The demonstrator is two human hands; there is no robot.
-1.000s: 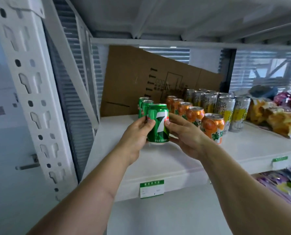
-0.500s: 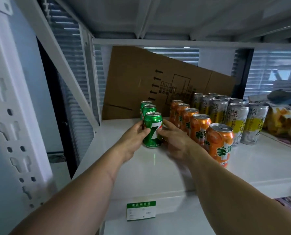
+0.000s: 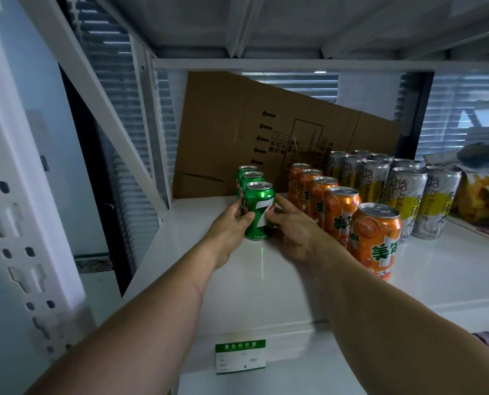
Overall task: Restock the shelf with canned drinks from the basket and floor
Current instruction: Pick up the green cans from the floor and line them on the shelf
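A green can (image 3: pixel 259 209) stands upright on the white shelf (image 3: pixel 266 283), at the front of a short row with two more green cans (image 3: pixel 251 175) behind it. My left hand (image 3: pixel 231 226) grips its left side, thumb curled onto the front. My right hand (image 3: pixel 293 228) touches its right side, fingers reaching along the can. A row of orange cans (image 3: pixel 341 212) runs just to the right, the nearest one (image 3: pixel 376 239) by my right forearm. Tall silver-and-yellow cans (image 3: pixel 403 195) stand further right.
A flattened cardboard box (image 3: pixel 251 132) leans against the back of the shelf behind the cans. Snack bags (image 3: pixel 482 195) lie at the far right. A white perforated upright (image 3: pixel 15 209) and a diagonal brace stand on the left. A green price label (image 3: pixel 239 356) hangs on the shelf's front edge.
Both hands carried the green can from the front of the shelf back to the two green cans and set it down there. In the last half second little moved.
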